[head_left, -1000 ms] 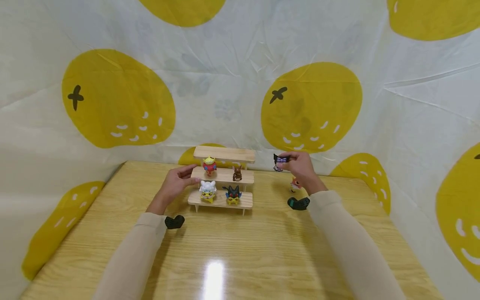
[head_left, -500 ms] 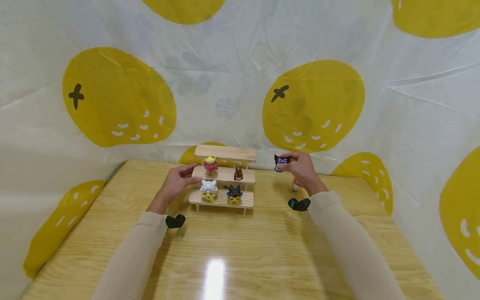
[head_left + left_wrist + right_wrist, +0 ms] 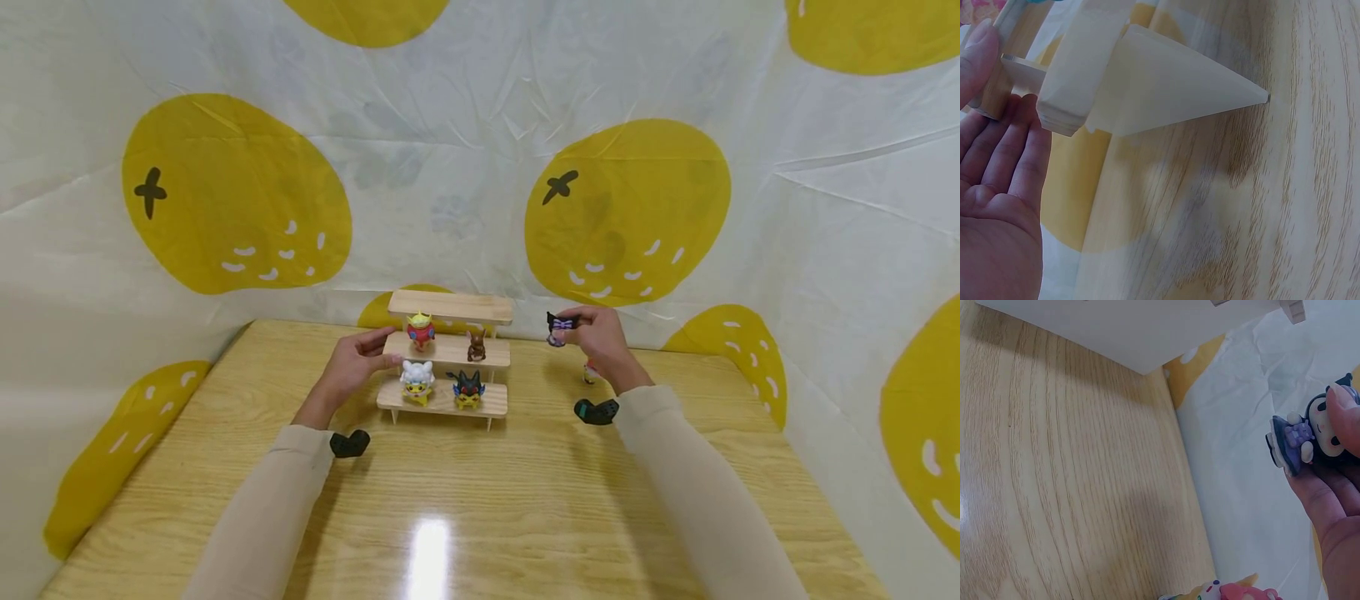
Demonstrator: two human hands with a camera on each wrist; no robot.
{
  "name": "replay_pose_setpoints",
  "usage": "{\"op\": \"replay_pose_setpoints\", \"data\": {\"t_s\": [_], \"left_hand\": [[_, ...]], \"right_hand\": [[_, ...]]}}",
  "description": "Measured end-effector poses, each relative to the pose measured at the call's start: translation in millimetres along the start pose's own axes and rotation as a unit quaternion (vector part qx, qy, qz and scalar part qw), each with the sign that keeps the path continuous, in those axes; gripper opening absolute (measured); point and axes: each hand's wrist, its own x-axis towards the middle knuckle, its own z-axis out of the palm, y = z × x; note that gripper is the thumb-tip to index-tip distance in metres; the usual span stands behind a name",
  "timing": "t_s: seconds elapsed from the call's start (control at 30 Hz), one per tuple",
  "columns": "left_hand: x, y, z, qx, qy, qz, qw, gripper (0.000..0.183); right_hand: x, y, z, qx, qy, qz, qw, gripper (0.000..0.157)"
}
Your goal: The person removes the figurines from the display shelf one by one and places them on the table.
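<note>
A three-tier wooden display shelf (image 3: 450, 307) stands toward the back of the table. My left hand (image 3: 347, 372) grips the left end of its middle tier, thumb above the board (image 3: 999, 94) and fingers beneath. My right hand (image 3: 602, 340) holds a small figurine (image 3: 1319, 432) up off the table, right of the shelf, between thumb and fingers. It has a black hood, white face and purple bow. The middle tier bears a red figurine (image 3: 421, 333) and a brown one (image 3: 476, 346). On the bottom tier are a white-hooded figurine (image 3: 417, 382) and a black-hooded one (image 3: 468, 390).
Another figurine (image 3: 590, 373), red and yellow, stands on the table (image 3: 487, 500) under my right hand, partly hidden by it. A pale curtain (image 3: 450, 208) printed with yellow fruit hangs behind and at both sides. Black wrist devices (image 3: 350, 443) jut from both sleeves.
Hardly anything moves. The figurine in my right hand has shifted slightly, and my left hand keeps its grip on the shelf.
</note>
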Motion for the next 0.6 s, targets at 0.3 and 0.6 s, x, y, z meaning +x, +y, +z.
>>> {"op": "replay_pose_setpoints", "data": {"t_s": [0.3,0.6], "left_hand": [[0.1,-3.4,-1.7,0.002,0.003,0.003,1.0000,0.067],[0.3,-2.2,-0.7,0.007,0.002,0.002,1.0000,0.069]], "right_hand": [[1.3,0.3,5.3,0.012,0.002,0.007,1.000,0.039],[0.0,2.4,5.2,0.011,0.005,0.009,1.000,0.038]]}}
